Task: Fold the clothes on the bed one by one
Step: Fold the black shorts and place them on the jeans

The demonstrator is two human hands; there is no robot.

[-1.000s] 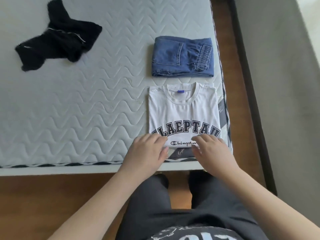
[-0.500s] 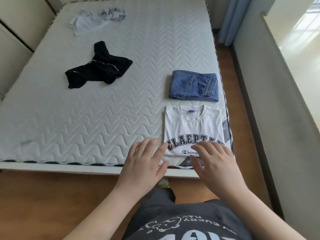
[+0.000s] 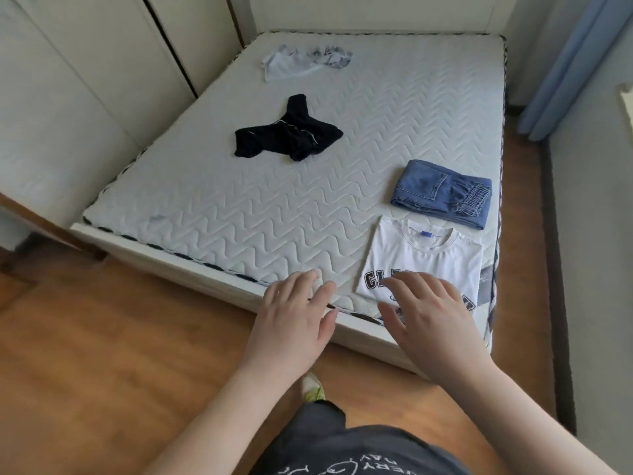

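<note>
The white T-shirt (image 3: 424, 260) lay folded at the bed's (image 3: 205, 214) near right corner, beside the folded jeans (image 3: 442, 192). My left hand (image 3: 291, 323) and right hand (image 3: 435, 320) hovered spread, holding nothing. Next, I judged, came the crumpled black garment (image 3: 287, 135) mid-bed, a long reach.

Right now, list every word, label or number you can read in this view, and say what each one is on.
"CL": start of the large dark lettering on the folded white T-shirt; the right hand covers the rest.
"ERY" and "NAV", seen upside down: white print on the person's dark shirt; other parts are cut off.
Blue neck tag on the T-shirt: too small to read.
Grey mattress tag: too blurred to read.
</note>
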